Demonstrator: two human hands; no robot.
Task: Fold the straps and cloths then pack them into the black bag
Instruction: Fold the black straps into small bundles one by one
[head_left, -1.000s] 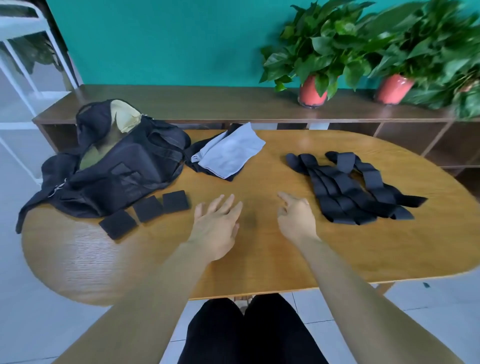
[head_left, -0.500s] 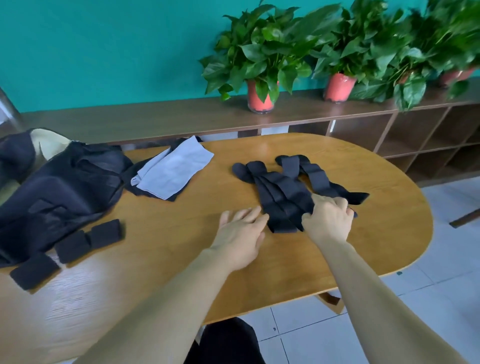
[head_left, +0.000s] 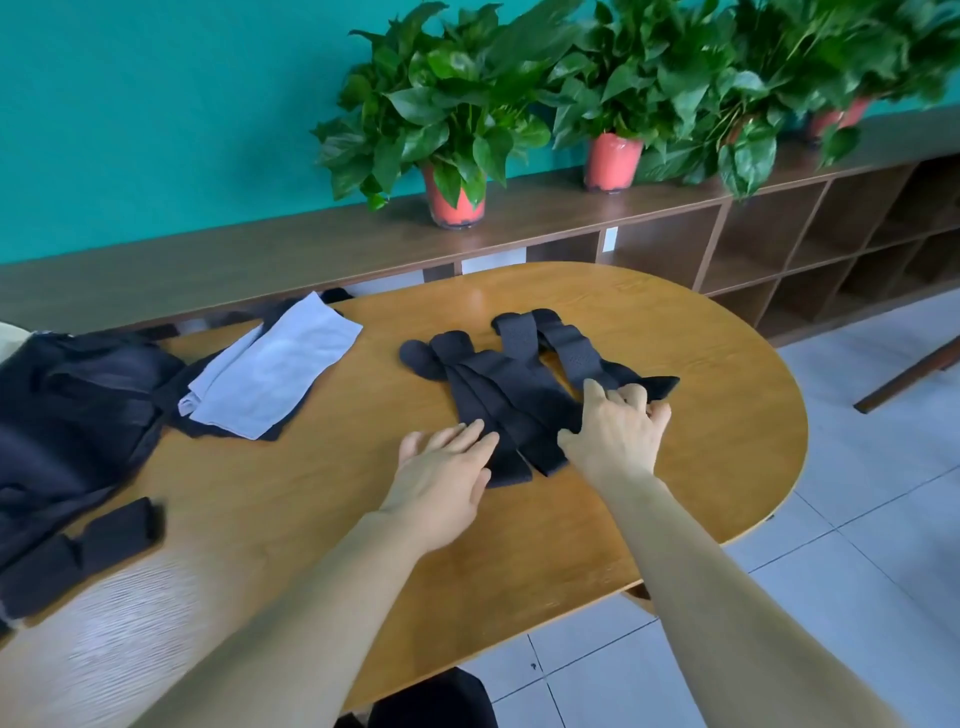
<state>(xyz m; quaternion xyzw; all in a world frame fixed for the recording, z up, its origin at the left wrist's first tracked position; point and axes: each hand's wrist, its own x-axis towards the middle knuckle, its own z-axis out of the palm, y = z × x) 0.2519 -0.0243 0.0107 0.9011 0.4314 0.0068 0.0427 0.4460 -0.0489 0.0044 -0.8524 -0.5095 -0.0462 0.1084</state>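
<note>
Several black straps (head_left: 511, 384) lie in a loose pile on the right half of the wooden table (head_left: 322, 499). My right hand (head_left: 615, 431) rests on the pile's right side, fingers curled around a strap end. My left hand (head_left: 441, 473) lies flat and open at the pile's near left edge, fingertips touching a strap. A light grey cloth (head_left: 275, 371) lies folded on top of a dark cloth (head_left: 228, 428) left of the straps. The black bag (head_left: 67, 415) slumps at the table's far left. Folded black straps (head_left: 111, 530) sit in front of it.
A long dark wooden shelf unit (head_left: 571, 223) runs behind the table, carrying potted green plants in red pots (head_left: 454, 200). Open cubbies fill its right part. Grey tiled floor lies to the right of the table's rounded end.
My view turned right. Both hands went from the bare table middle to the strap pile; the right hand has closed on a strap end and the left now touches the pile.
</note>
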